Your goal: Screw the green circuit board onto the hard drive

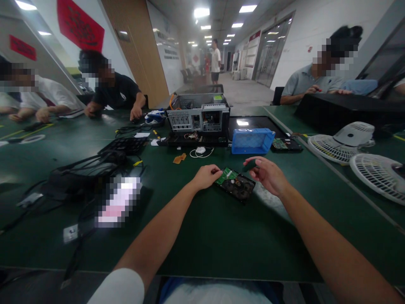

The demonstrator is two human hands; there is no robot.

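Note:
A hard drive point(236, 185) lies tilted on the green table, a green circuit board at its upper left and dark metal over the rest. My left hand point(206, 176) grips its left corner between thumb and fingers. Just right of the drive, my right hand point(268, 174) is raised above the table, its fingers pinching a small dark green, rounded piece point(249, 165). What kind of piece that is cannot be made out. Beyond my hands stand a blue plastic bin point(253, 142) on its side and another drive with a circuit board point(286, 145).
An opened computer case point(198, 120) stands ahead, a flat dark screen point(253, 122) beside it. White fan parts point(341, 143) lie right. Black cables and a bag-like bundle point(85, 173) spread left, near a lit phone point(119, 202). Several people sit around the table.

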